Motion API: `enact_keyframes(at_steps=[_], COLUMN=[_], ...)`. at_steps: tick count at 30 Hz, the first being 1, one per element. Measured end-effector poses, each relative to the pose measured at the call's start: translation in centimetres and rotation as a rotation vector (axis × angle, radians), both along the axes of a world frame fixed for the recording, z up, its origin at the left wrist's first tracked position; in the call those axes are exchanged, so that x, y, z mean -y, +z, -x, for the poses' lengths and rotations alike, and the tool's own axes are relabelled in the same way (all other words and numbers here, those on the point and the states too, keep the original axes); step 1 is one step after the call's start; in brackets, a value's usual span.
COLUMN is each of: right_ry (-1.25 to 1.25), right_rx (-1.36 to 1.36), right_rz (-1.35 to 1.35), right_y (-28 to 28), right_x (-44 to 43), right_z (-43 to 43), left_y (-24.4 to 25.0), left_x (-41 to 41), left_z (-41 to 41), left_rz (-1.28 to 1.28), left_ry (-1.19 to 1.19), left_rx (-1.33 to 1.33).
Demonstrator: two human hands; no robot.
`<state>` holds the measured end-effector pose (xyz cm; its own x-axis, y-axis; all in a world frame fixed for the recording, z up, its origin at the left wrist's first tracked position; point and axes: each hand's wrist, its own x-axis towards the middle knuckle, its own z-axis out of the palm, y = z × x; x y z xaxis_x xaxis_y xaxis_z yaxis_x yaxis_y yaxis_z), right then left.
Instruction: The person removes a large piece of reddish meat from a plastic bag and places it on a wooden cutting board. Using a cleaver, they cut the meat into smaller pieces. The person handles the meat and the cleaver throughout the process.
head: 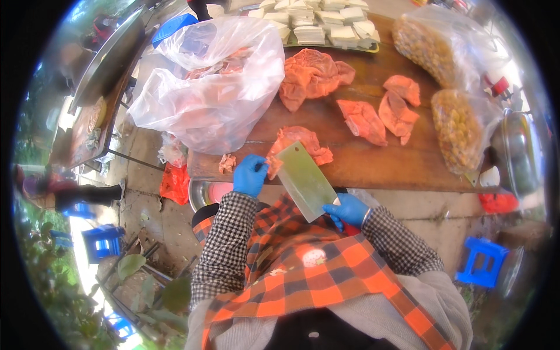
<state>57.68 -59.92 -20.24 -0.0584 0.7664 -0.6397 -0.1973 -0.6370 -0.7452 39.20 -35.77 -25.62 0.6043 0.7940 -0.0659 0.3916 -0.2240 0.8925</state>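
My left hand, in a blue glove, pinches the near left edge of a reddish-orange piece of meat or tripe at the table's front edge. My right hand, also gloved in blue, grips the handle of a cleaver. Its broad blade slants up to the left, with the far end over the near part of that piece. A small scrap lies left of my left hand. Farther back rest a large crumpled orange piece and smaller ones to its right.
A big clear plastic bag with more reddish pieces stands on the left of the wooden table. Stacked pale slabs lie at the back. Bags of brownish-yellow items and a metal pot are right. A metal basin sits below the front edge.
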Motion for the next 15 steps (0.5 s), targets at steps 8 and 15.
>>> enact_keyframes(at_steps=[8, 15], right_ry=[-0.043, -0.068], right_rx=[-0.003, -0.062], right_rz=[0.007, 0.005], right_y=[0.2, -0.7], right_x=[-0.7, -0.6], right_z=[0.8, 1.0], left_y=[0.1, -1.2], left_x=[1.0, 1.5], left_z=[0.0, -0.2], left_rz=[0.291, 0.169], left_ry=[0.181, 0.261], left_rx=[0.172, 0.258])
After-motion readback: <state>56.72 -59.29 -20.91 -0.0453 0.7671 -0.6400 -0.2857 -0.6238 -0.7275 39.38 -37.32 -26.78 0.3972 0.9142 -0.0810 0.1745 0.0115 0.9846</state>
